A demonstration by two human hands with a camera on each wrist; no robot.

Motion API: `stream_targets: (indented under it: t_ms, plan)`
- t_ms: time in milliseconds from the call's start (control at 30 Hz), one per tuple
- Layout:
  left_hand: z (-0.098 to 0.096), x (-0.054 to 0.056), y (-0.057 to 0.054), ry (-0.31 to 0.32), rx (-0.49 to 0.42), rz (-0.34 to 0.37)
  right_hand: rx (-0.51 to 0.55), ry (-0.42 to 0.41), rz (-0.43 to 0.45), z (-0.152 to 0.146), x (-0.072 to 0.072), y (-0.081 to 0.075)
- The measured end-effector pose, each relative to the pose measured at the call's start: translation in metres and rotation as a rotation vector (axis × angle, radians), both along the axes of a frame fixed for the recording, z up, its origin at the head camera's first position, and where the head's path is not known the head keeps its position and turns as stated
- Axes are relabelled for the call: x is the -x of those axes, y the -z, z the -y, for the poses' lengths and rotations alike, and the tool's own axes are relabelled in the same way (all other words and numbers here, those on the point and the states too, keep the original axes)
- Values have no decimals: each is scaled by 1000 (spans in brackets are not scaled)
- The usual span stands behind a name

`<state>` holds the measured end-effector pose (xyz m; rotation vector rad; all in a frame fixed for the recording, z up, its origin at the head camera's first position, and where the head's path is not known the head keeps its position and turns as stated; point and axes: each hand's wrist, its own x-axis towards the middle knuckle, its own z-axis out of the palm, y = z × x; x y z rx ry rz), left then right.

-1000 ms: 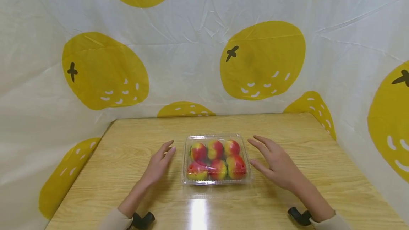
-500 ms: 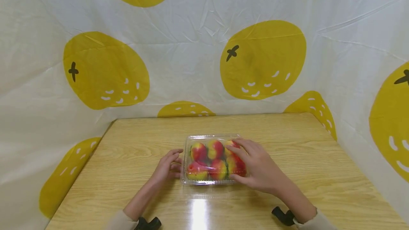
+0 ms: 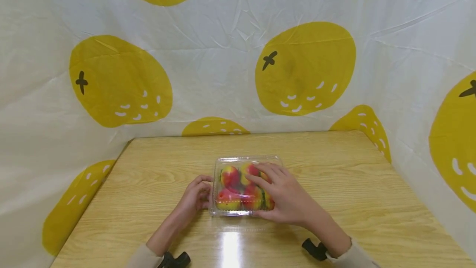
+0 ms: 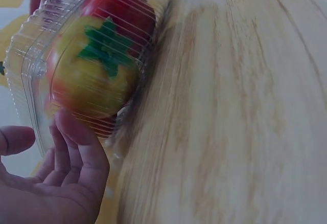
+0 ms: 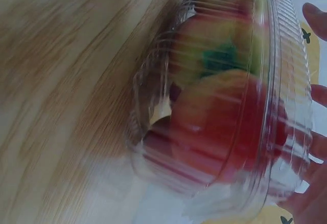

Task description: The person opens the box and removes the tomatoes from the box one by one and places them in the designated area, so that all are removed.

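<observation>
A clear plastic clamshell box (image 3: 238, 213) with a ridged lid stands closed on the table, filled with several red-and-yellow fruits (image 3: 229, 177). Green star-shaped leaves (image 4: 108, 46) show through its side in the left wrist view. My left hand (image 3: 191, 199) is at the box's left side, its bent fingertips right at the plastic wall and its thumb apart. Spread fingers of my right hand (image 3: 290, 195) reach over the right half of the lid, with the thumb near the front edge. The right hand hides some of the fruit.
The box sits on a light wood-grain table (image 3: 353, 168). A white cloth (image 3: 215, 77) printed with big yellow fruits hangs behind the table and along both sides. Black wrist mounts (image 3: 316, 249) sit below each hand.
My right hand has moved left from beside the box to over its lid. My left hand has moved in to the box's left wall, its fingers bending. The box has shifted slightly left.
</observation>
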<state>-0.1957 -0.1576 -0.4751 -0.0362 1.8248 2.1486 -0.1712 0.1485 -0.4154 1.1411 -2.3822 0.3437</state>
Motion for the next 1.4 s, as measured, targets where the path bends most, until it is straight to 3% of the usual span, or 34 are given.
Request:
stream_targets:
  t_ms: [133,533,700,1100,1400]
  plan:
    - [3,0,2,38,-46,-9,-8,-36,-17,7,2,0]
    - [11,2,6,206,-276,-56,-38,-89,41,18,5,3]
    - [13,4,5,288,-355,-81,-35,-71,31,20,8,2]
    - [21,1,7,382,-320,-13,-88,-60,50,23,12,2]
    - [28,-4,14,459,-402,38,-106,-48,70,26,10,7]
